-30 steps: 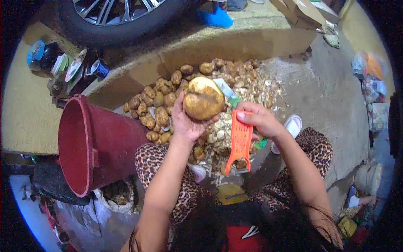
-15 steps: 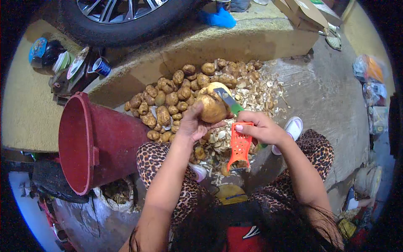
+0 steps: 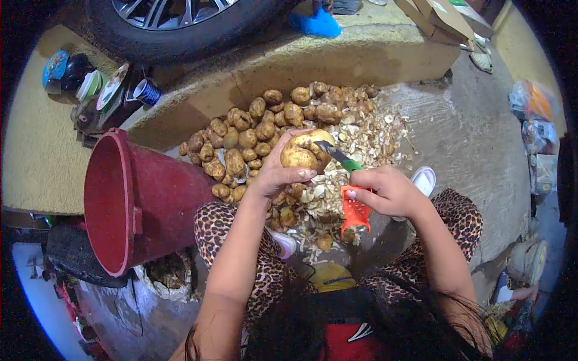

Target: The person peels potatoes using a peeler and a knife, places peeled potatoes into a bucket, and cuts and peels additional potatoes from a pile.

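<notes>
My left hand (image 3: 278, 175) is wrapped round a large, partly peeled potato (image 3: 299, 155) held above the pile. My right hand (image 3: 388, 191) grips a knife (image 3: 341, 157) with a green handle, its blade tip against the potato's upper right side. An orange peeler (image 3: 355, 212) with a perforated body is held in that same hand and hangs below the fingers. Beneath both hands lie many brown unpeeled potatoes (image 3: 248, 138) and a spread of pale peelings (image 3: 367, 135) on the floor.
A large red bucket (image 3: 159, 198) lies tilted at the left, its mouth facing me. Behind the potatoes runs a low concrete ledge (image 3: 289, 66), with a car wheel (image 3: 174, 30) above it. A blue cup (image 3: 146, 92) and plates stand at the left. Plastic bags (image 3: 533, 102) lie far right.
The potato has turned in my left hand, and more of its pale side faces up. The knife's tip has moved on it. The orange peeler has swung and shifted slightly right.
</notes>
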`<action>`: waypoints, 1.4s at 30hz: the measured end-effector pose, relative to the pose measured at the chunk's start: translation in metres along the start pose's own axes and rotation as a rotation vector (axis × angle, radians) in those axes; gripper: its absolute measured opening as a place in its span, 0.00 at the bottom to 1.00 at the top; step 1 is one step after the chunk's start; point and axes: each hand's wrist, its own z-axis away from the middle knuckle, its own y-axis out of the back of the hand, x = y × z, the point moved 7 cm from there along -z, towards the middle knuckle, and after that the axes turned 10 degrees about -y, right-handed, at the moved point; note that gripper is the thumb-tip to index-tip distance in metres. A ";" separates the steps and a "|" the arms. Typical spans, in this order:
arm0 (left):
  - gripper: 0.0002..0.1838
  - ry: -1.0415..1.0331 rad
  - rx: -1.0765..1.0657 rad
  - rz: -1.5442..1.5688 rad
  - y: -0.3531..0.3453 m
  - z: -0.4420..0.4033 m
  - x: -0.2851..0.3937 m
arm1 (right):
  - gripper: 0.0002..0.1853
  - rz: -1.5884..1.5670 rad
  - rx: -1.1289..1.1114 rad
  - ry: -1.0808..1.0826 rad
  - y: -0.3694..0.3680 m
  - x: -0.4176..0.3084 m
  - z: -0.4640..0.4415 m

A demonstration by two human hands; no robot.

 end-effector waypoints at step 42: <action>0.39 0.004 -0.024 -0.365 0.008 -0.007 0.003 | 0.12 0.092 0.136 -0.034 0.003 -0.009 0.004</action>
